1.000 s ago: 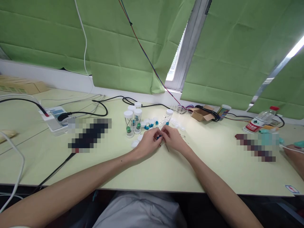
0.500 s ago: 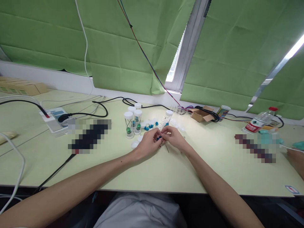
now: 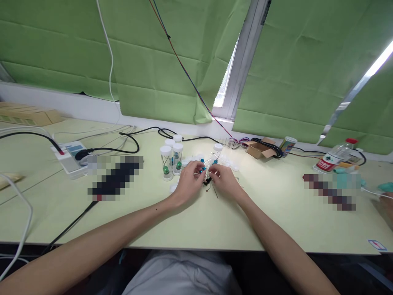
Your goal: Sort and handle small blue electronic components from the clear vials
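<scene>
My left hand (image 3: pixel 189 182) is closed, with finger and thumb curled at a small blue bead-like piece (image 3: pixel 204 169). Facing it across a narrow gap, my right hand (image 3: pixel 226 181) has its fingers bent together; what they hold, if anything, is hidden. Small black pieces (image 3: pixel 207 181) lie on the table between the two hands. A thin dark rod (image 3: pixel 215 191) sticks out below my right fingers. Just beyond the fingertips is another blue piece (image 3: pixel 202 160). Left of my hands stand several clear tubes (image 3: pixel 166 163) with white caps, green balls inside.
Another white-capped tube (image 3: pixel 217 147) stands behind my right hand. An open cardboard box (image 3: pixel 259 149), a printed can (image 3: pixel 287 146) and a red-capped bottle (image 3: pixel 334 157) are on the right. A power strip (image 3: pixel 70 157) and cables lie left. Another person's hand (image 3: pixel 385 207) shows at the right edge.
My hands have drawn slightly apart from their joined pinch. The black pieces between them now show on the table. The tubes stay where they were.
</scene>
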Action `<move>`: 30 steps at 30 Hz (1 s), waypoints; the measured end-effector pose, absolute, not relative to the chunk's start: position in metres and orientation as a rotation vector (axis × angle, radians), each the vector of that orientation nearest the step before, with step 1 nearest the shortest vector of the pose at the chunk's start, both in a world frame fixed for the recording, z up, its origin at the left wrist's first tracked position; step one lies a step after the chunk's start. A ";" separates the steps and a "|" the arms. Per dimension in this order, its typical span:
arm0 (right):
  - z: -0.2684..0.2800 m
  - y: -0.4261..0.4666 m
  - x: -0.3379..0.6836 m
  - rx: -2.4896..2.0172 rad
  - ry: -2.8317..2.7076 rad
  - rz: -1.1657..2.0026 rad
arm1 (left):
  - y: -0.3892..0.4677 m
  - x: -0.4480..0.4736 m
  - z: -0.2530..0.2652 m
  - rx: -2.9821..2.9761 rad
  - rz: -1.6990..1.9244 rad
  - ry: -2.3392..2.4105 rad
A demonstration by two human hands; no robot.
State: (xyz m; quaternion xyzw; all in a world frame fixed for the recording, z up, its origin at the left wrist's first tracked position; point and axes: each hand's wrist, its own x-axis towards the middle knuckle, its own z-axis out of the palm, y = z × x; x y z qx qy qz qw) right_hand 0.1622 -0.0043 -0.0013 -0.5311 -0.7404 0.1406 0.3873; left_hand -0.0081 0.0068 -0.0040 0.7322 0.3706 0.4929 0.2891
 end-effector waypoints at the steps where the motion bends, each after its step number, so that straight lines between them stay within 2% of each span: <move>1: -0.003 -0.004 0.162 -1.347 -1.921 0.328 | 0.007 -0.008 -0.003 1.945 1.338 0.981; 9: -0.004 -0.005 0.159 -1.415 -2.045 0.190 | 0.006 -0.007 -0.001 1.865 1.387 0.904; 30: 0.005 -0.012 0.155 -1.674 -2.103 0.121 | 0.011 -0.008 -0.004 1.849 1.448 0.895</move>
